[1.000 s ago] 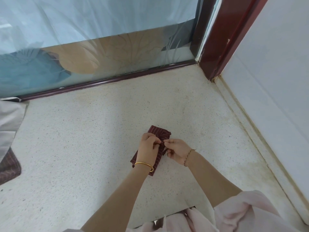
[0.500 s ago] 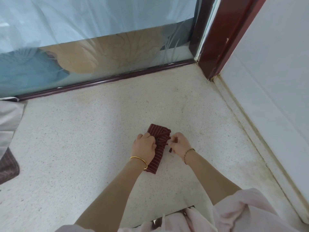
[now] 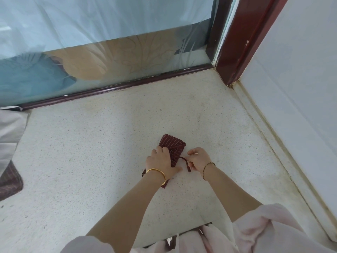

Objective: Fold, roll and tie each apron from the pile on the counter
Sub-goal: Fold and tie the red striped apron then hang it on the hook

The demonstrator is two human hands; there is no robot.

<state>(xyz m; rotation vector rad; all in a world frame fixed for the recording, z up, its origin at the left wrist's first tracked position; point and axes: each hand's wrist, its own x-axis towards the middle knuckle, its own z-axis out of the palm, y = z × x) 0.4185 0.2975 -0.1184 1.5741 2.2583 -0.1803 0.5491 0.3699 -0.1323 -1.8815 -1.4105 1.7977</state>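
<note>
A glass partition runs along the far edge of the counter. A dark red post stands at the far right corner, and a white wall closes the right edge. Pale cloth and 1 striped piece lie at the left edge.

The rolled apron, maroon with thin pale stripes, lies right of the counter's middle. The left hand covers its near half, fingers curled over the roll and holding it down. The right hand, just beside the roll, pinches the tie strap, which runs taut from the roll.
</note>
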